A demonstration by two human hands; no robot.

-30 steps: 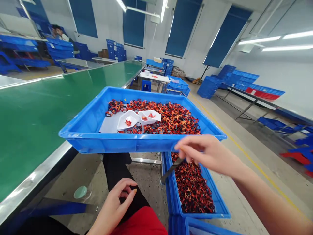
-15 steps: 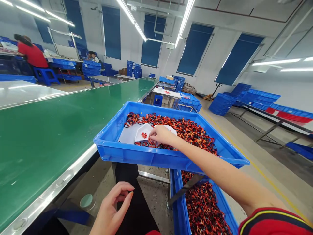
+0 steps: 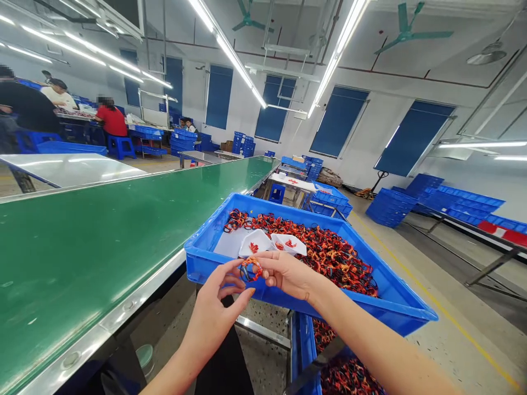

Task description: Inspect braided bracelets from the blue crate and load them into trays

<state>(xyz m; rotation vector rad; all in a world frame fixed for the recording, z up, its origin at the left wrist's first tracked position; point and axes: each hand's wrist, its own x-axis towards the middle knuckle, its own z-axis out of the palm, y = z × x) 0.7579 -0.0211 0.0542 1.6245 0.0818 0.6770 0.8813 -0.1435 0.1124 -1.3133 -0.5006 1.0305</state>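
A small orange-and-black ring-shaped band [image 3: 252, 269] is pinched in the fingers of my right hand [image 3: 288, 274], in front of the tray's near wall. Close on its left is my left hand [image 3: 216, 302], thumb and index finger apart around the band's near side; I cannot tell whether they touch it. Behind my hands, the blue plastic tray [image 3: 395, 304] contains a heap of similar bands [image 3: 329, 252]. Two white angular dishes sit in it: the left dish [image 3: 247, 241] and the right dish [image 3: 300, 248], both with small red pieces.
A green conveyor belt [image 3: 123, 230] with a metal edge runs along my left. Below the tray, a lower blue bin [image 3: 307, 351] contains more bands. Stacked blue crates [image 3: 387, 207] stand on the right. Several people, one in a red shirt [image 3: 113, 120], sit at far-left tables.
My right hand has come out of the tray with a band and moved toward me. My left hand has risen to meet it. The view has tilted upward.
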